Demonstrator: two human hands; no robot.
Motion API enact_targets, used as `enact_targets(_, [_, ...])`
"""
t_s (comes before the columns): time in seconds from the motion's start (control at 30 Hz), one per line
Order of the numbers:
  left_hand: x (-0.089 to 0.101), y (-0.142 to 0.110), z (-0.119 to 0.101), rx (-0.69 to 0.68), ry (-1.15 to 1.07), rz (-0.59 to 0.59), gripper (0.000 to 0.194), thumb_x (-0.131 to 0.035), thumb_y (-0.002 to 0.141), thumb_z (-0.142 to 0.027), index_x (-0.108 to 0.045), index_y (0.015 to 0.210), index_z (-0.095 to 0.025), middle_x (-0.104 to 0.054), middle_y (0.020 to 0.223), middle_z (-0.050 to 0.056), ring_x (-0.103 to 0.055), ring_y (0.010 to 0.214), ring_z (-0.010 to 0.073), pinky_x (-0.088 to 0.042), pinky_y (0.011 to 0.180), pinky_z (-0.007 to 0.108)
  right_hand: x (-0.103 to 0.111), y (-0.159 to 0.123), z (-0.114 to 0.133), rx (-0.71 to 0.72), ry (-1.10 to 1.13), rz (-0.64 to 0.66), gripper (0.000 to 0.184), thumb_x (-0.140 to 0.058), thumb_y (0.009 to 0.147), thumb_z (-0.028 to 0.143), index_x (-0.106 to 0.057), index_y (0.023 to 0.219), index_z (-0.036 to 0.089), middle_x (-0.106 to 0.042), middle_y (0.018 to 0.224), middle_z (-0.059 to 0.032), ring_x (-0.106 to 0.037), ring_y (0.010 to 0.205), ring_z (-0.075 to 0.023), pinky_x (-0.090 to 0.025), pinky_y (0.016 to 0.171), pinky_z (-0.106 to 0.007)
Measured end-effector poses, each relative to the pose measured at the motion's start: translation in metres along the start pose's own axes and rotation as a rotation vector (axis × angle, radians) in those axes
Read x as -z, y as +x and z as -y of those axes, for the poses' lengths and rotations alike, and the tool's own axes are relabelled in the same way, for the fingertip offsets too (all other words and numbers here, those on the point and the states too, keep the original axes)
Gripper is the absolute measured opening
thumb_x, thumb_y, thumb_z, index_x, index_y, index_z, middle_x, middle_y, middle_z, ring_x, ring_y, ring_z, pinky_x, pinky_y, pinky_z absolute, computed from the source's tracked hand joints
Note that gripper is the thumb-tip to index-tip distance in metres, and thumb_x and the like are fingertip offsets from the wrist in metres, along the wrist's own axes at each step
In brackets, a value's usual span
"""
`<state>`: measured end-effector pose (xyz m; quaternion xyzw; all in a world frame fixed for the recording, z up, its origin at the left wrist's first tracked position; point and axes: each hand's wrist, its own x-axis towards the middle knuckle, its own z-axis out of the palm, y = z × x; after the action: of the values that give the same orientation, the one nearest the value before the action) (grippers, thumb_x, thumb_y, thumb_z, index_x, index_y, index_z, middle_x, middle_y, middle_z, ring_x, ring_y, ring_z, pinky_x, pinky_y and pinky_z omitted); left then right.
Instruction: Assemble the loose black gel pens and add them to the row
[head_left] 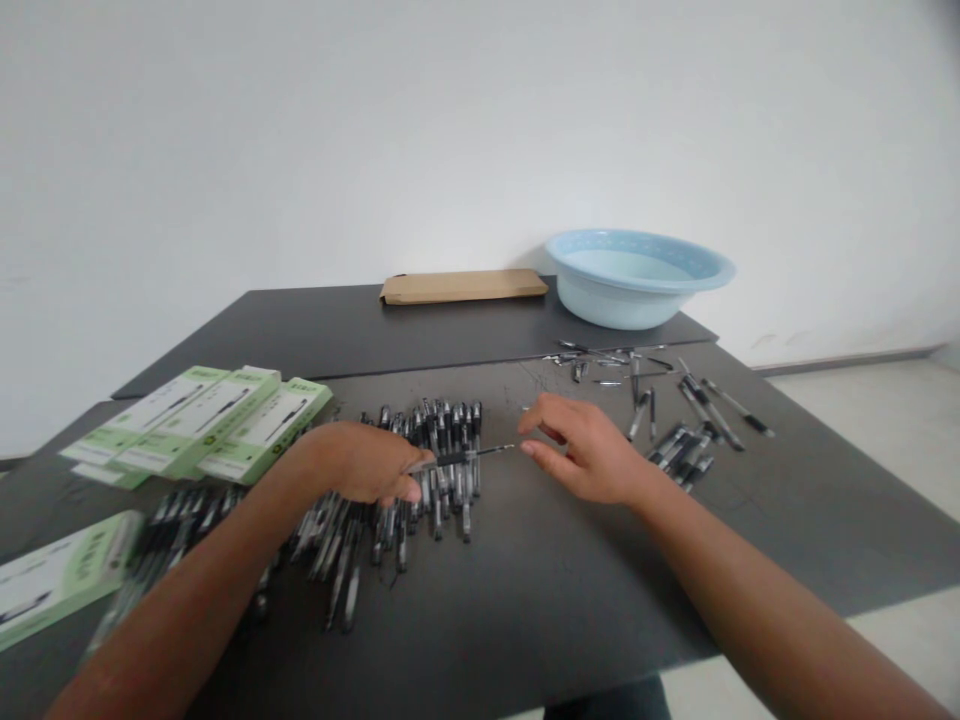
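Observation:
My left hand (367, 462) is closed around a pen (451, 459) with a clear barrel and a dark grip. From the pen's right end a thin refill (495, 450) sticks out toward my right hand (581, 450). The thumb and fingers of that hand are curved and apart, close to the refill's tip, and I see nothing between them. Below and around my left hand lies a wide spread of pens (442, 490) with black grips, partly hidden by the hand and forearm.
Green-and-white pen boxes (202, 420) lie at the left, with another box (67, 575) nearer. Loose pen parts (600, 357) and several pens (682, 450) lie at the right. Behind them stand a light-blue basin (630, 290) and a flat cardboard piece (465, 287) on the dark table (525, 620).

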<state>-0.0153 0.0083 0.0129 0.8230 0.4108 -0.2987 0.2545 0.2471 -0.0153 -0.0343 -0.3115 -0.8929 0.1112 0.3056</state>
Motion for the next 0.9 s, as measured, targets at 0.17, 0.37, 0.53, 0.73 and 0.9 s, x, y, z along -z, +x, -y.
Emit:
enact_targets(0.17, [0.0,0.001,0.0,-0.006,0.015,0.005,0.033,-0.046,0.088,-0.028,-0.055,0.116,-0.015,-0.072,0.079,0.007,-0.063,0.067,0.0197,-0.042,0.054,0.025,-0.005,0.001,0.003,0.024,0.025,0.027,0.008,-0.052,0.087,0.022,-0.052,0.094,0.018,-0.058,0.083,-0.0045,-0.052,0.072,-0.0153,-0.038,0.065,-0.026])
enact_targets(0.37, [-0.001,0.003,-0.002,-0.026,0.03,0.007,0.032,-0.046,0.088,-0.03,-0.057,0.115,-0.016,-0.072,0.079,0.007,-0.064,0.069,0.0215,-0.042,0.055,0.027,-0.013,0.003,0.006,0.039,-0.014,0.074,0.011,-0.046,0.09,0.024,-0.055,0.09,0.019,-0.058,0.081,-0.005,-0.052,0.076,-0.017,-0.038,0.068,-0.027])
enact_targets(0.53, [-0.001,0.002,-0.003,-0.003,0.028,0.024,0.039,-0.046,0.088,-0.03,-0.052,0.124,-0.014,-0.073,0.084,0.009,-0.064,0.073,0.0222,-0.043,0.057,0.027,-0.012,0.002,0.006,0.039,0.032,0.049,0.012,-0.046,0.091,0.027,-0.054,0.093,0.018,-0.06,0.084,-0.0059,-0.053,0.077,-0.017,-0.04,0.069,-0.028])
enact_targets(0.73, [0.0,0.002,-0.004,0.01,0.047,0.033,0.043,-0.045,0.09,-0.032,-0.049,0.128,-0.013,-0.073,0.087,0.011,-0.065,0.077,0.0239,-0.044,0.061,0.029,-0.008,0.0,0.005,0.024,0.037,0.011,0.011,-0.052,0.088,0.026,-0.053,0.095,0.018,-0.061,0.086,-0.0059,-0.055,0.077,-0.0169,-0.04,0.068,-0.027])
enact_targets(0.9, [0.001,0.002,-0.007,0.017,0.07,0.012,0.04,-0.046,0.088,-0.032,-0.054,0.124,-0.017,-0.073,0.083,0.008,-0.064,0.074,0.0236,-0.042,0.059,0.029,-0.016,0.002,0.007,0.047,0.018,0.061,0.009,-0.049,0.089,0.024,-0.055,0.094,0.019,-0.061,0.085,-0.005,-0.054,0.077,-0.0164,-0.039,0.069,-0.027])
